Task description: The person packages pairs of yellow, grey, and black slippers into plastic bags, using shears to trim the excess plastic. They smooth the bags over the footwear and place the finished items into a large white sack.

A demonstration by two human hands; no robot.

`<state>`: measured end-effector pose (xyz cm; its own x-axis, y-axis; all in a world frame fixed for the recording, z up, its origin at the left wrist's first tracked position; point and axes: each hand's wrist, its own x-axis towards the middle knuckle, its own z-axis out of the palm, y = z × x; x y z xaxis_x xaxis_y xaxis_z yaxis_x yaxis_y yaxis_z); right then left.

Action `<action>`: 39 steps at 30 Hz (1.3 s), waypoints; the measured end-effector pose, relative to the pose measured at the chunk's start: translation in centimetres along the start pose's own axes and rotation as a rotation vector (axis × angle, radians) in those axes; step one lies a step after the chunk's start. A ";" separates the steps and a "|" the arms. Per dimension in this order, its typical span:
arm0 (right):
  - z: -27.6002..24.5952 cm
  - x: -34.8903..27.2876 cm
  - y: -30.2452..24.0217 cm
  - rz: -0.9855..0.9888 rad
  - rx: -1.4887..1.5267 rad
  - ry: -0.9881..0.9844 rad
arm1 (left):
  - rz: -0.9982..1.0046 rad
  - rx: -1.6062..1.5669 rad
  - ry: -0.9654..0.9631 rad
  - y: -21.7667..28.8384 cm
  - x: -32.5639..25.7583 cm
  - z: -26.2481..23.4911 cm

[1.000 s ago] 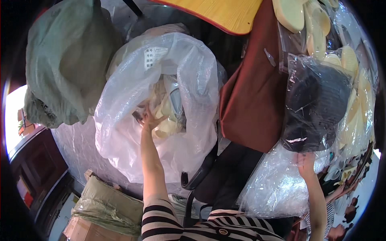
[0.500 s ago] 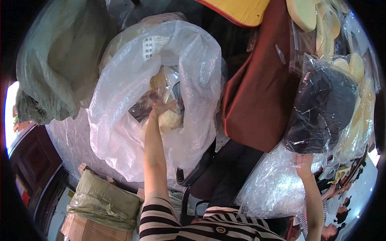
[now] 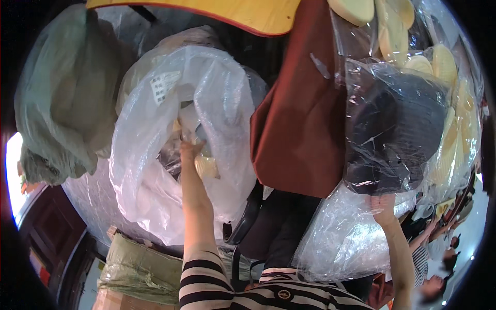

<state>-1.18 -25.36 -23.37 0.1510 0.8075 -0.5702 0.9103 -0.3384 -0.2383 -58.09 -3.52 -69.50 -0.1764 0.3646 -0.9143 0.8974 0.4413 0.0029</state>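
The clear bag of dark, ribbed pieces [image 3: 398, 132] lies to the right of the open white sack [image 3: 135, 150], with the dark red cloth [image 3: 302, 134] between the two. The right hand [image 3: 383, 209] is at this bag's near edge, on the side toward the wearer; its fingers lie close together side by side, their tips hidden at the plastic, so I cannot tell whether they pinch it. The left hand [image 3: 191, 148] reaches down inside the white sack, its thumb held out to the right; the other fingers are partly lost among the contents, and whether they grip anything cannot be told. Inside the sack, a pale ribbed piece [image 3: 207, 166] lies just beside that hand on the right, and dark pieces [image 3: 169, 157] lie on its left. To the right of the sack and nearer the wearer, shiny clear plastic [image 3: 346, 237] spreads out below the bag; farther right of the sack are pale yellowish pieces [image 3: 444, 150] in clear wrapping. Left of the sack stands a grey-green sack [image 3: 64, 98]. Beyond the white sack is a yellow board [image 3: 222, 13] with a red edge, and on its near left side sits a plastic-wrapped bale [image 3: 137, 266].
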 end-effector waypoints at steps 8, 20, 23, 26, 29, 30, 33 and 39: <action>1.2 1.2 -0.3 -0.185 -0.119 0.228 | 0.248 0.010 0.377 -6.4 -2.7 3.0; 2.6 2.4 -1.0 -0.263 0.191 0.266 | 0.608 -0.764 0.726 -6.4 -21.5 -2.0; 1.2 1.2 -0.1 -0.320 -0.033 0.463 | 0.553 -0.432 0.828 -1.2 -29.7 -4.7; 0.4 1.5 -2.6 -0.319 0.120 0.477 | 0.631 -0.466 0.871 -4.9 -35.4 -8.1; 0.3 1.2 -2.5 -0.349 0.067 0.573 | 0.690 -0.462 0.896 -3.9 -43.2 -11.6; 0.6 1.2 -1.8 -0.361 0.071 0.567 | 0.711 -0.447 0.901 -2.7 -46.1 -12.5; 0.6 1.2 -1.0 -0.414 -0.015 0.641 | 0.854 -0.295 0.981 -1.1 -52.9 -15.0; -1.9 -0.1 -1.1 -0.508 0.124 0.621 | 1.089 -0.513 0.999 1.2 -65.9 -19.3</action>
<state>-1.46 -24.12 -21.60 -0.0502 0.9854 0.1629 0.8815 0.1204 -0.4567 -53.16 -11.21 -1.47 0.0680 0.9664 0.2480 0.5746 -0.2412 0.7821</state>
